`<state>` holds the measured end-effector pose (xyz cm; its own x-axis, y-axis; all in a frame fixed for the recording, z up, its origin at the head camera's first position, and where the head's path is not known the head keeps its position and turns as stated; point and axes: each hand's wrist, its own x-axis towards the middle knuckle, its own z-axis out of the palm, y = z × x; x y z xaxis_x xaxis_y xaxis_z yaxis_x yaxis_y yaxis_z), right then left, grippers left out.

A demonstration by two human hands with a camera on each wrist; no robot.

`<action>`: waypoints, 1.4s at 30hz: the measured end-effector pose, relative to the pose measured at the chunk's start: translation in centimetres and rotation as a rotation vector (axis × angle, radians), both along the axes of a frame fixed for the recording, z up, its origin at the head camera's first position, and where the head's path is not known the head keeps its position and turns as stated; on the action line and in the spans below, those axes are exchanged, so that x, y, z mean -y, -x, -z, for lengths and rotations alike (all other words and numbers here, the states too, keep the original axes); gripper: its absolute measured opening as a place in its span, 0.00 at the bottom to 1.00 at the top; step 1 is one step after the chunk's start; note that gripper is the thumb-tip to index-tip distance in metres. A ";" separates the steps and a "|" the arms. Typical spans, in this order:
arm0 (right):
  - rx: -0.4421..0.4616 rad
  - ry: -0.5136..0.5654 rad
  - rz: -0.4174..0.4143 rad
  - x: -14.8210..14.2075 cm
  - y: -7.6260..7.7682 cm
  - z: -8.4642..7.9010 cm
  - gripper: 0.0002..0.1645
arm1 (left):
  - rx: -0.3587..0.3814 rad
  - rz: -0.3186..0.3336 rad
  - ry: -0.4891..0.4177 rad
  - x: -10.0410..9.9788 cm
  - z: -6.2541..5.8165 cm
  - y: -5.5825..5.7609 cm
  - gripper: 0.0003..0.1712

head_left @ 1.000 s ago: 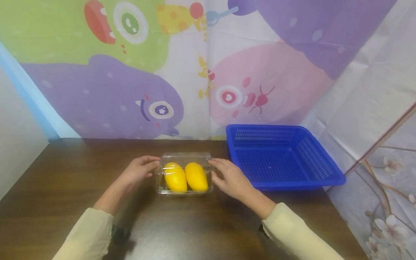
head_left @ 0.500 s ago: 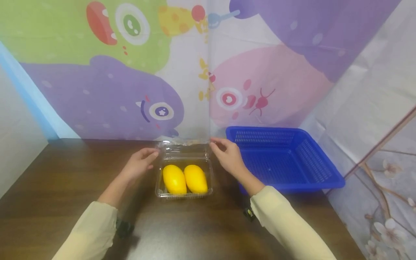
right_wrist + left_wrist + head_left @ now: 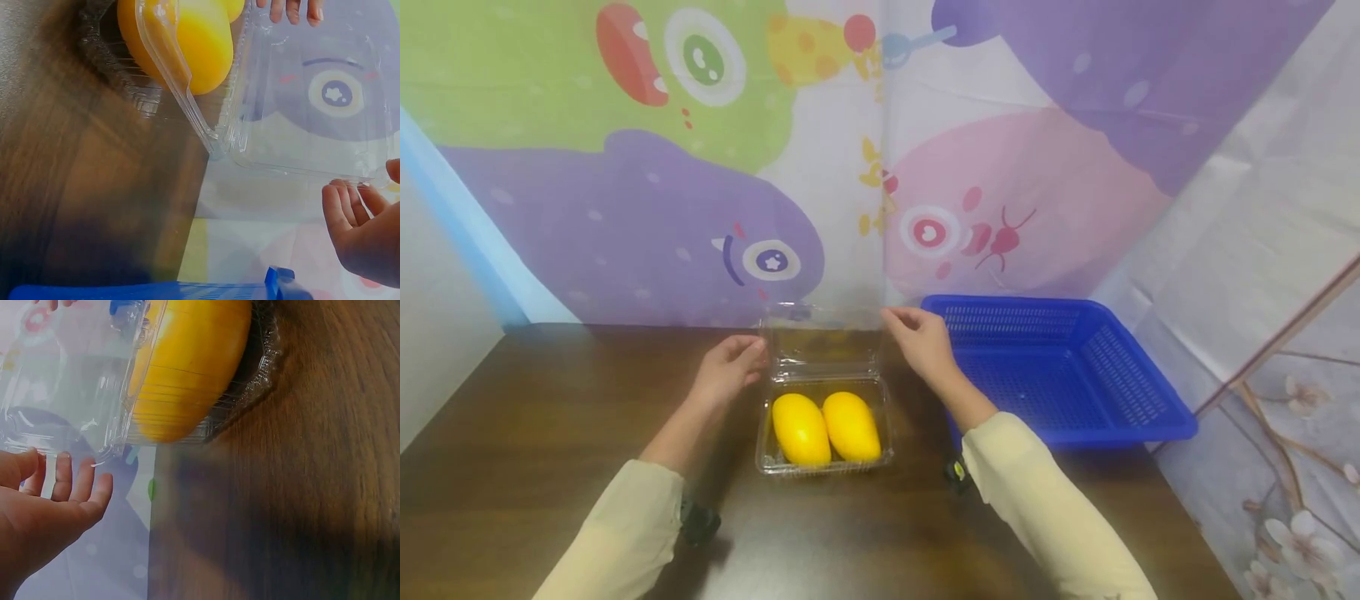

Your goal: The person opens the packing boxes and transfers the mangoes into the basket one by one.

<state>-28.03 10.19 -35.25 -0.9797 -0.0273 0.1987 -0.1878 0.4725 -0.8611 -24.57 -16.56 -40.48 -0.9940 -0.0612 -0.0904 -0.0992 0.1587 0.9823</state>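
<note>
A clear plastic clamshell box sits on the table with its hinged lid raised and tilted back. Two yellow mangoes lie side by side in the base. My left hand pinches the lid's left edge; in the left wrist view its thumb and fingers meet at that rim. On the opposite side, my right hand holds the lid's far right corner, thumb and fingertips at the edge in the right wrist view. The near mango shows large there, behind a clear ridge of plastic.
A blue perforated plastic basket stands at the right, close beside my right forearm. The brown wooden table ends at a cartoon-print backdrop. A flowered sheet hangs along the right side.
The lid has swung up and back from over the mangoes. My right hand has moved away from me with it; my left hand has shifted slightly the same way.
</note>
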 end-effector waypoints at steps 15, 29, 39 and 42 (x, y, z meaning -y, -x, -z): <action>0.082 0.023 0.086 2.0 0.5 2.8 0.22 | 0.071 -0.064 -0.145 -0.4 0.9 0.8 0.24; 0.196 -0.202 0.131 3.2 0.9 4.1 0.29 | 0.138 -0.119 -0.142 -0.5 1.4 1.0 0.23; 0.197 -0.206 0.161 3.2 1.2 4.7 0.32 | 0.179 -0.119 -0.112 -0.8 1.2 1.2 0.23; 0.204 -0.200 0.174 3.2 1.2 4.8 0.31 | 0.185 -0.122 -0.119 -0.9 1.4 1.4 0.24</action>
<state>-29.27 6.97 -40.06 -0.9922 0.1249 0.0059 0.0768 0.6461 -0.7594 -25.96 -15.69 -41.93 -0.9458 -0.1580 -0.2836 -0.2900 0.0187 0.9568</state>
